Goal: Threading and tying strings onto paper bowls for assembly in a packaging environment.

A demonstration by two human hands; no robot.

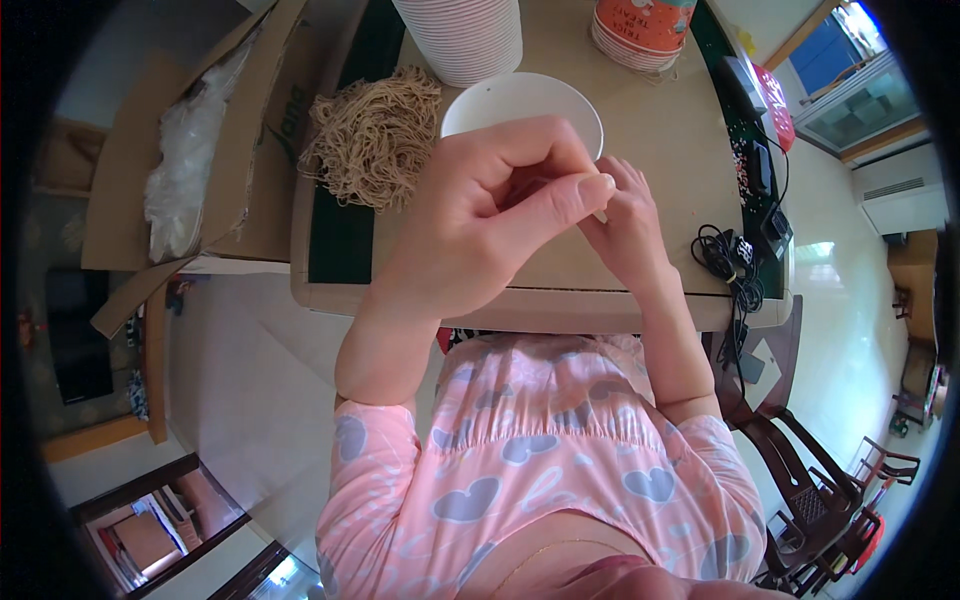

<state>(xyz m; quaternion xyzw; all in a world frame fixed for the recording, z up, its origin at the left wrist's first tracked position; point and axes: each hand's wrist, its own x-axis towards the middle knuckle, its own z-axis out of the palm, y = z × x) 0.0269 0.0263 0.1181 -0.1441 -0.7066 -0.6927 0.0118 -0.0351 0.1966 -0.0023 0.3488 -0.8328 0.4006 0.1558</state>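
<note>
My left hand (475,225) is raised over the table, thumb and fingers pinched together; whatever lies between them is hidden. Just behind it, to the right, my right hand (630,220) has its fingers bent at the side of a white paper cup (525,100). Its thumb side is partly covered by my left hand. The cup's open mouth faces up, with a small dark spot on the inner wall, and my left hand hides its near side. Left of the cup lies a tangled pile of beige string (375,140).
Nested white paper cups (465,40) stand at the back, and orange printed cups (645,35) with string ends are stacked farther right. Coiled black cables (730,260) lie on the table's (680,150) right edge. An open cardboard box (270,140) with clear plastic stands at left.
</note>
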